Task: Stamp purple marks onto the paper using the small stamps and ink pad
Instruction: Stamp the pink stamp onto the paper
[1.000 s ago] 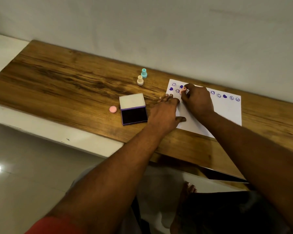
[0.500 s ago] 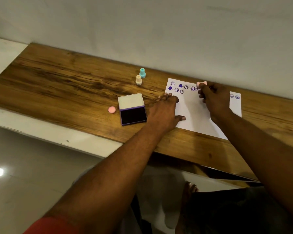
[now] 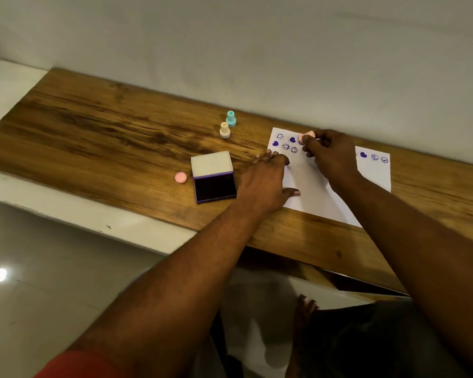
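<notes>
A white paper point(image 3: 309, 184) lies on the wooden table, with purple hearts and smiley marks along its far edge. My right hand point(image 3: 331, 156) pinches a small pink stamp point(image 3: 306, 136) over the paper's far left part, beside the marks. My left hand point(image 3: 265, 184) rests flat on the paper's left edge, fingers straight. The open ink pad point(image 3: 215, 185), dark purple with a white lid, sits just left of my left hand. A teal stamp point(image 3: 230, 118) and a beige stamp point(image 3: 224, 130) stand upright behind the pad.
A pink stamp cap point(image 3: 180, 177) lies left of the ink pad. The wooden table point(image 3: 93, 137) runs along a white wall, with a white ledge at its near left. Tiled floor and my foot point(image 3: 303, 306) show below the table's near edge.
My right hand, with the pink stamp, went right along the row of marks and has come back to the paper's far left. My left hand has stayed on the paper's edge.
</notes>
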`<move>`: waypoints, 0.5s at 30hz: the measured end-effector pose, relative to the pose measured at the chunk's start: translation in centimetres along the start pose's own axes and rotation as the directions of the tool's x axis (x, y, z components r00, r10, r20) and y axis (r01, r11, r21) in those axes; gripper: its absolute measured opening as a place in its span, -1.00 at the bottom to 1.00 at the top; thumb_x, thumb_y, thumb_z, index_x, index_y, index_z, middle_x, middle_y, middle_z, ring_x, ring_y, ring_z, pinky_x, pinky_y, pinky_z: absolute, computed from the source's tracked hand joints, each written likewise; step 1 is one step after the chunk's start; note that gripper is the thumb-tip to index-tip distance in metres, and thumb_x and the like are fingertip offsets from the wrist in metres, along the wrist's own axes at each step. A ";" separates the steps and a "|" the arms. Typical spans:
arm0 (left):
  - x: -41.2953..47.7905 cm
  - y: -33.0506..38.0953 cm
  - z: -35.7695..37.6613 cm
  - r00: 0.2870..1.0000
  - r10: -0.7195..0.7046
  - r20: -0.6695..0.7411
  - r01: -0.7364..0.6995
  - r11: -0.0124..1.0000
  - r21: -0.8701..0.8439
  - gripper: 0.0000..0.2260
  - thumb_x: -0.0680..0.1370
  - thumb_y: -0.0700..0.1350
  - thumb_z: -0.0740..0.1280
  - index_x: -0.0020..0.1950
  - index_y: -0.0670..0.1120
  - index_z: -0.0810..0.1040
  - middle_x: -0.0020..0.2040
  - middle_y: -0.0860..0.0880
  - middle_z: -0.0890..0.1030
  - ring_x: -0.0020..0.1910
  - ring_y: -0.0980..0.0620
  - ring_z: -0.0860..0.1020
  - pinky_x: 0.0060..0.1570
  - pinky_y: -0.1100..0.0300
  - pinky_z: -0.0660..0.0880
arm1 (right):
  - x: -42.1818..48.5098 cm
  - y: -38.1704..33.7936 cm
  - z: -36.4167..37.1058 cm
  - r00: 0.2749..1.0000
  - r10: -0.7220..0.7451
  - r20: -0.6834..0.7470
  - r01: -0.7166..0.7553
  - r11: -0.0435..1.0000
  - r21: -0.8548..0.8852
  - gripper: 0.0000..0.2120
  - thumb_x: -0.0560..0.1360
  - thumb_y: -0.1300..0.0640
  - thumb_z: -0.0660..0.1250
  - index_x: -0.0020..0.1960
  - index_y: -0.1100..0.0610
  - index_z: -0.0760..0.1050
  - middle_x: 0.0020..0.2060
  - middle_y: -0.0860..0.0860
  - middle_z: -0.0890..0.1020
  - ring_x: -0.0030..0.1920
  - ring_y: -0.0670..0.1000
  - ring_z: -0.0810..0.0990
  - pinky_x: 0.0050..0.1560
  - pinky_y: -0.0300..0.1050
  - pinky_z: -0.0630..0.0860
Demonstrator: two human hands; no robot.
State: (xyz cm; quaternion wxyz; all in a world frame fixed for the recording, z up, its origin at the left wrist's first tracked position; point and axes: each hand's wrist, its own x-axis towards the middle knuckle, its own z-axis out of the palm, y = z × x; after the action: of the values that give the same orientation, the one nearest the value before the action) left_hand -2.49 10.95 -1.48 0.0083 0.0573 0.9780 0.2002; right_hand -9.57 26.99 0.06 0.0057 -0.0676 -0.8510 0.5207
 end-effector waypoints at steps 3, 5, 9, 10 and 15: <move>-0.1 -0.3 -0.1 0.999 0.017 -0.028 -0.017 1.000 -0.016 -0.28 0.43 0.32 0.52 0.48 0.05 0.41 0.53 -0.09 0.45 0.53 -0.12 0.39 0.40 -0.09 0.43 | 0.2 -1.7 1.0 0.999 -0.048 0.009 0.048 0.998 0.031 -0.63 0.48 -0.16 0.51 0.11 0.11 0.70 -0.16 -0.03 0.75 -0.24 -0.14 0.71 -0.15 -0.20 0.65; -0.2 -0.8 -0.6 0.997 0.015 -0.079 -0.019 0.999 -0.050 -0.28 0.44 0.34 0.50 0.49 0.04 0.42 0.51 -0.07 0.48 0.46 -0.10 0.47 0.33 -0.08 0.49 | 0.2 -3.3 1.7 0.996 -0.093 0.006 0.092 0.993 0.069 -0.64 0.47 -0.14 0.51 0.08 0.11 0.70 -0.20 -0.02 0.75 -0.22 -0.13 0.72 -0.15 -0.19 0.64; -0.8 -3.0 -2.8 0.978 -0.012 -0.210 -0.006 0.997 -0.081 -0.35 0.49 0.34 0.44 0.45 0.02 0.46 0.44 -0.05 0.55 0.36 -0.08 0.56 0.25 -0.05 0.55 | -0.3 -6.3 3.4 0.987 -0.162 0.004 0.161 0.983 0.088 -0.69 0.45 -0.13 0.51 0.05 0.06 0.71 -0.19 -0.04 0.75 -0.18 -0.10 0.71 -0.09 -0.18 0.61; -1.1 -4.0 -3.6 0.969 -0.031 -0.244 0.006 0.994 -0.105 -0.38 0.49 0.32 0.44 0.44 0.03 0.47 0.41 -0.04 0.57 0.32 -0.06 0.57 0.22 -0.03 0.57 | -0.5 -6.9 3.9 0.984 -0.179 0.020 0.177 0.980 0.094 -0.70 0.45 -0.13 0.52 0.05 0.06 0.71 -0.19 -0.05 0.75 -0.18 -0.10 0.71 -0.09 -0.19 0.60; -4.1 -10.2 -7.2 0.906 -0.130 -0.402 0.050 0.978 -0.203 -0.52 0.56 0.23 0.40 0.40 0.06 0.49 0.25 0.01 0.63 0.21 0.00 0.58 0.03 0.16 0.46 | -2.1 -9.2 7.5 0.956 -0.260 0.134 0.253 0.965 0.066 -0.68 0.46 -0.11 0.53 0.09 0.08 0.71 -0.15 -0.05 0.74 -0.13 -0.06 0.71 -0.09 -0.15 0.65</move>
State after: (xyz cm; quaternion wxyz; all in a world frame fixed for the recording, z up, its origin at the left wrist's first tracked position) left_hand 0.23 -1.63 1.09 -0.1842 -0.0326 0.9359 0.2987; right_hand -9.09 15.95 4.96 0.0146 0.0807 -0.8382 0.5392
